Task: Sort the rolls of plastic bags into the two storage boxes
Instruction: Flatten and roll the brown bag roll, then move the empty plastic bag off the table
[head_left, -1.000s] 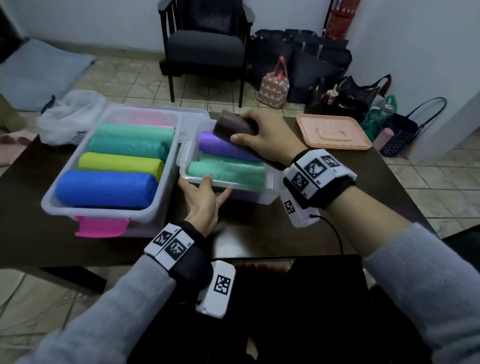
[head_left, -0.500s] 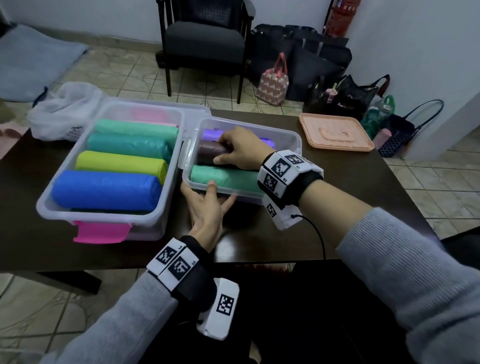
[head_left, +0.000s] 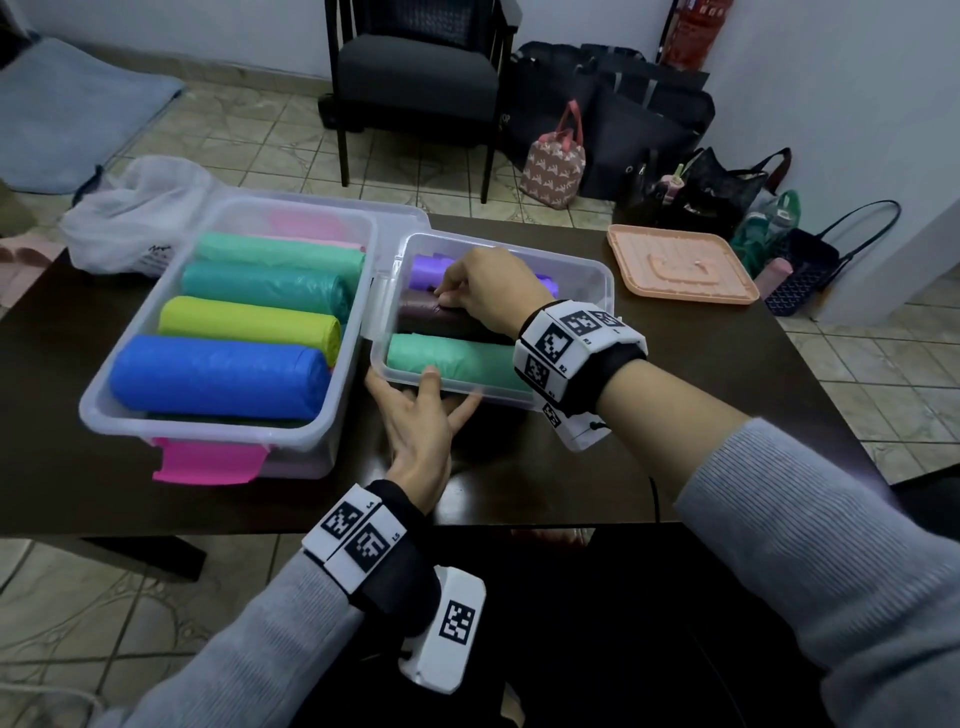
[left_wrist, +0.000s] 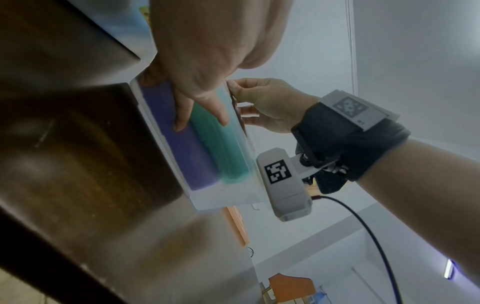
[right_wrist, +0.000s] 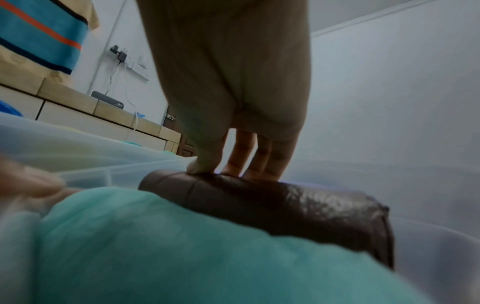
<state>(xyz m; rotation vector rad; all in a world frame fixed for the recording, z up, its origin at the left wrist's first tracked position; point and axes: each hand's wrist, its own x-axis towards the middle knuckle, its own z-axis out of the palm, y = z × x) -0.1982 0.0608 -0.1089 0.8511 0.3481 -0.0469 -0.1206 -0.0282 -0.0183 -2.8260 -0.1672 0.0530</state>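
Two clear storage boxes stand side by side on the dark table. The large box (head_left: 218, 434) on the left holds blue (head_left: 218, 376), yellow-green (head_left: 249, 322), teal (head_left: 260, 283) and mint rolls. The small box (head_left: 597, 270) holds a purple roll (head_left: 423, 270), a dark brown roll (head_left: 431, 319) (right_wrist: 285, 205) and a green roll (head_left: 452, 358) (right_wrist: 155, 246). My right hand (head_left: 483, 291) (right_wrist: 233, 160) reaches into the small box, thumb on top of the dark brown roll and fingers down its far side. My left hand (head_left: 421, 415) (left_wrist: 202, 82) lies spread against the small box's front wall.
A peach tray (head_left: 680, 265) lies at the table's back right. A white plastic bag (head_left: 135, 213) sits behind the large box, whose pink latch (head_left: 208, 462) sticks out in front. A dark chair (head_left: 415, 73) and several bags stand on the floor beyond.
My right hand brought the dark brown roll down from above the small box and set it between the purple and green rolls. My left hand stayed against the box front.
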